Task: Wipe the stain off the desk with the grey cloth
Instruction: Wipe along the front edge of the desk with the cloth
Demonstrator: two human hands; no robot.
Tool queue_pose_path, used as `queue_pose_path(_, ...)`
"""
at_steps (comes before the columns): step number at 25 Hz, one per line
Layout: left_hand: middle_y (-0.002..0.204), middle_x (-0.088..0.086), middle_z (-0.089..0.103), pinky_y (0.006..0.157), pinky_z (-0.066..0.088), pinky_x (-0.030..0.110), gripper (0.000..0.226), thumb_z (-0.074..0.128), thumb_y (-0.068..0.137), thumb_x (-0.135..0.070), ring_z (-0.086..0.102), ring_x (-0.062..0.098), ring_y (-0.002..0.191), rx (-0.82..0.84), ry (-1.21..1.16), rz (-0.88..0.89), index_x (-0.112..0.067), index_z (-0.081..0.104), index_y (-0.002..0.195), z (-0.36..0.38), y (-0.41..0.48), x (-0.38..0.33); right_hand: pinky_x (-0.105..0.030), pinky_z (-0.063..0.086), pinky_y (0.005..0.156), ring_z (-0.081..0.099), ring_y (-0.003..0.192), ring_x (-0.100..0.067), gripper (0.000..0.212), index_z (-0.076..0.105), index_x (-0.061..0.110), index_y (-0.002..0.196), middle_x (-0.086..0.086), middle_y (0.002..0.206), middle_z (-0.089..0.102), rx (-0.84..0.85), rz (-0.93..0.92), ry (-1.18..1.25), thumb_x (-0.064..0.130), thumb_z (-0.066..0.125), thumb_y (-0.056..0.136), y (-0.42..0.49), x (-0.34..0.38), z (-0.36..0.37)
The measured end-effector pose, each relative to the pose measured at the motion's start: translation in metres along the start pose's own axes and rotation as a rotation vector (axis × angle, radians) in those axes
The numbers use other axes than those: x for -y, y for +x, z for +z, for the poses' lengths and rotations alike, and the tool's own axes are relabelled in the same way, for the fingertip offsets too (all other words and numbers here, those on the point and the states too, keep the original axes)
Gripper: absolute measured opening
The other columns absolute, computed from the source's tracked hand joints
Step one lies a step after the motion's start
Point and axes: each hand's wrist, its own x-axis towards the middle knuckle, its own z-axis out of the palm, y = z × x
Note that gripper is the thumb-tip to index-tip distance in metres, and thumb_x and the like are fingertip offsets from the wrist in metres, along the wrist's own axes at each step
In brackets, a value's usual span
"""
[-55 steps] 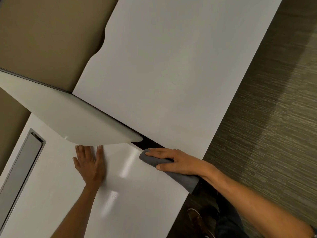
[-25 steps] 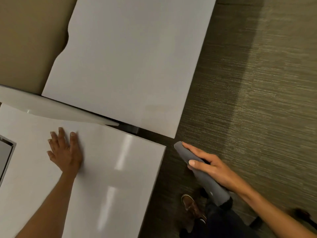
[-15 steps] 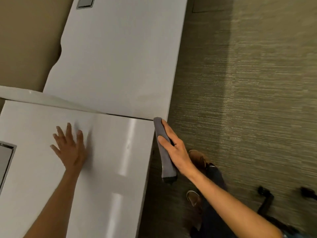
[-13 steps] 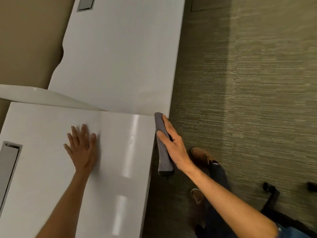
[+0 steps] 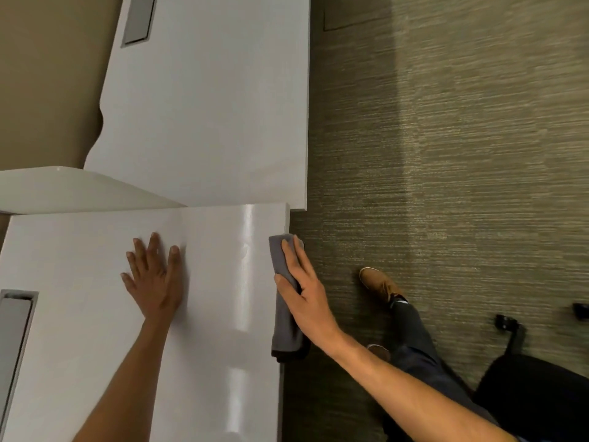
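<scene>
Cloth (image 5: pixel 285 301) back at tabletop (image 5: pixel 79 314) rim w/ our R hand (image 5: pixel 306 298) | holding it flat, L hand (image 5: pixel 156 279) splayed | risk: overhang slips to floor (image 5: pixel 446 154), stain unseen

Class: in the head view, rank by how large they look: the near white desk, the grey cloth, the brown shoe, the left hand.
1. near white desk, by far.
2. grey cloth and left hand: too alike to rank; the right hand hides part of the cloth.
3. brown shoe, though it is farther away.
</scene>
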Motion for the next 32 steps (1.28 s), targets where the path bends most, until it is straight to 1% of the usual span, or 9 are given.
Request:
queue_pose_path(5, 0.171, -0.004, 0.004, 0.122, -0.003, 0.053, 0.073, 0.017, 0.094, -0.073, 0.000, 0.021, 0.157, 0.008, 0.005, 0.002, -0.040, 0.016, 0.159, 0.001, -0.001, 0.000, -0.044, 0.010, 0.127, 0.002, 0.152, 0.004, 0.060, 0.024, 0.042, 0.155, 0.023, 0.166, 0.005, 0.047, 0.052, 0.012, 0.023, 0.051, 0.105, -0.043, -0.018, 0.008)
queue_pose_path(11, 0.171, -0.003, 0.004, 0.122, -0.003, 0.053, 0.069, 0.020, 0.097, -0.070, 0.000, 0.021, 0.157, 0.004, 0.018, 0.005, -0.039, 0.017, 0.159, 0.002, 0.001, 0.001, -0.031, 0.010, 0.126, 0.005, 0.152, 0.002, 0.059, 0.028, 0.034, 0.154, 0.019, 0.167, 0.009, 0.139, 0.033, -0.013, 0.014, 0.052, 0.104, -0.075, -0.034, 0.003)
queue_pose_path(14, 0.171, -0.004, 0.004, 0.122, -0.003, 0.053, 0.070, 0.019, 0.097, -0.071, -0.001, 0.021, 0.157, 0.008, 0.016, 0.003, -0.039, 0.016, 0.159, 0.002, 0.000, -0.001, -0.032, 0.010, 0.126, 0.005, 0.152, 0.002, 0.059, 0.029, 0.031, 0.155, 0.016, 0.167, 0.010, 0.208, 0.049, -0.053, 0.014, 0.053, 0.103, -0.092, -0.044, -0.002)
queue_pose_path(21, 0.171, -0.003, 0.001, 0.122, -0.006, 0.051, 0.071, 0.019, 0.097, -0.071, -0.003, 0.021, 0.157, 0.028, 0.027, 0.003, -0.038, 0.014, 0.160, -0.001, -0.003, -0.002, -0.039, 0.011, 0.127, 0.005, 0.153, -0.001, 0.060, 0.027, 0.039, 0.154, 0.020, 0.167, 0.007, 0.403, 0.037, -0.209, 0.025, 0.053, 0.102, -0.135, -0.067, -0.010)
queue_pose_path(22, 0.171, -0.003, 0.000, 0.122, -0.007, 0.051, 0.071, 0.019, 0.097, -0.071, -0.004, 0.021, 0.157, 0.036, 0.029, 0.003, -0.038, 0.014, 0.160, -0.001, -0.003, -0.002, -0.036, 0.010, 0.127, 0.004, 0.152, 0.003, 0.060, 0.027, 0.037, 0.155, 0.024, 0.166, 0.004, 0.459, 0.029, -0.254, 0.024, 0.053, 0.103, -0.138, -0.067, -0.013)
queue_pose_path(25, 0.171, -0.003, -0.004, 0.121, -0.009, 0.052, 0.070, 0.021, 0.098, -0.069, -0.008, 0.021, 0.156, 0.091, 0.029, -0.005, -0.038, 0.011, 0.160, -0.003, 0.001, 0.000, -0.015, 0.002, 0.122, -0.006, 0.144, 0.019, 0.059, 0.027, 0.019, 0.157, 0.049, 0.153, -0.011, 0.679, -0.054, -0.376, 0.017, 0.052, 0.104, -0.142, -0.065, -0.026)
queue_pose_path(26, 0.171, -0.003, -0.006, 0.121, -0.010, 0.052, 0.069, 0.021, 0.098, -0.067, -0.010, 0.021, 0.156, 0.118, 0.023, -0.012, -0.038, 0.010, 0.160, -0.004, 0.004, 0.001, -0.014, 0.001, 0.121, -0.008, 0.146, 0.017, 0.058, 0.027, 0.017, 0.157, 0.048, 0.153, -0.011, 0.719, -0.107, -0.414, 0.017, 0.051, 0.104, -0.143, -0.064, -0.030)
queue_pose_path(29, 0.170, -0.003, -0.010, 0.121, -0.012, 0.054, 0.067, 0.021, 0.099, -0.063, -0.016, 0.021, 0.155, 0.193, -0.016, -0.035, -0.038, 0.009, 0.161, -0.010, 0.012, 0.005, -0.031, 0.001, 0.126, -0.005, 0.155, -0.009, 0.053, 0.029, 0.023, 0.157, 0.012, 0.168, 0.003, 0.809, -0.307, -0.592, 0.023, 0.046, 0.106, -0.143, -0.075, -0.044)
queue_pose_path(32, 0.170, -0.002, -0.011, 0.122, -0.013, 0.052, 0.069, 0.019, 0.098, -0.066, -0.018, 0.022, 0.154, 0.261, -0.106, -0.040, -0.038, 0.009, 0.161, -0.019, 0.011, 0.003, -0.048, 0.009, 0.126, -0.010, 0.155, -0.021, 0.054, 0.031, 0.028, 0.156, 0.005, 0.169, 0.011, 0.968, -0.352, -0.828, 0.019, 0.046, 0.105, -0.131, -0.087, -0.060)
